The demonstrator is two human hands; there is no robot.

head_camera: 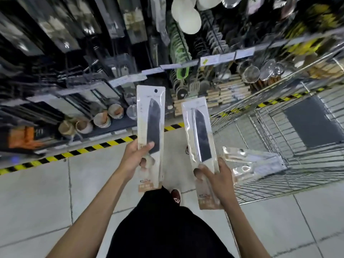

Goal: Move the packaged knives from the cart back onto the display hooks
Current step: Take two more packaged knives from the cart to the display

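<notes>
My left hand (137,157) grips a packaged knife (151,116) by its lower half and holds it upright in front of the shelving. Its white card has a hang hole at the top and shows a dark blade. My right hand (216,178) holds a second packaged knife (200,135), tilted slightly left, beside the cart. More packaged knives (249,162) lie in the near corner of the wire cart (279,138). The display hooks (78,71) with hanging knife packs fill the upper left, blurred.
Cups and bowls (102,119) sit on the low shelf at left. Kitchen utensils and strainers (251,73) hang at right behind price labels. A yellow-black floor stripe (89,148) runs along the shelf base. A dark flat panel (312,123) lies in the cart.
</notes>
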